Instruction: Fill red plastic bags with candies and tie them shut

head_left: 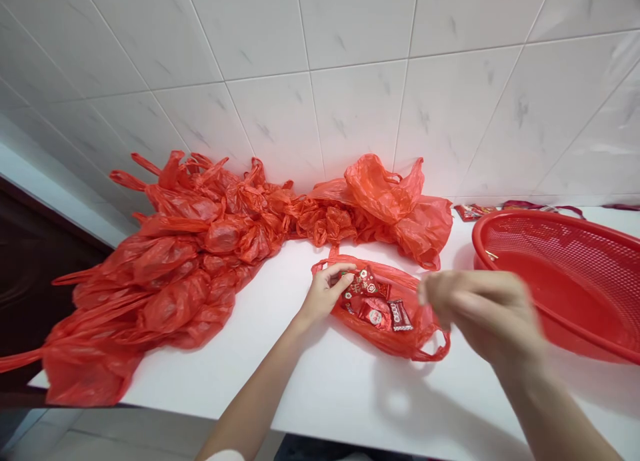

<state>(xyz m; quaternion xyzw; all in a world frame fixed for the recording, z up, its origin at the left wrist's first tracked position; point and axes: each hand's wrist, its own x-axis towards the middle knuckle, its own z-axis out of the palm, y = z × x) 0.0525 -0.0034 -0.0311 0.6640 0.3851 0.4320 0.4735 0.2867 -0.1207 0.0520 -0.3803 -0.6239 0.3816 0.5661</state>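
A red plastic bag [380, 344] lies on the white table with its mouth spread wide. Inside are several wrapped sweets: a dark red packet with white flowers [367, 282], a round red one [376, 314] and a small maroon one [400, 316]. My left hand [323, 294] is closed over the bag's left rim, its thumb and forefinger beside the flowered packet. To the right, my right hand [485, 314] hangs above the bag's edge near a handle loop. Motion smears its curled fingers, and whether they hold anything does not show.
Filled red plastic bags [170, 268] are piled at the left. More crumpled red bags [390, 201] lie along the tiled wall. A red perforated basket [560, 301] stands at the right, with a red packet [473, 212] and dark red straps [545, 208] behind it.
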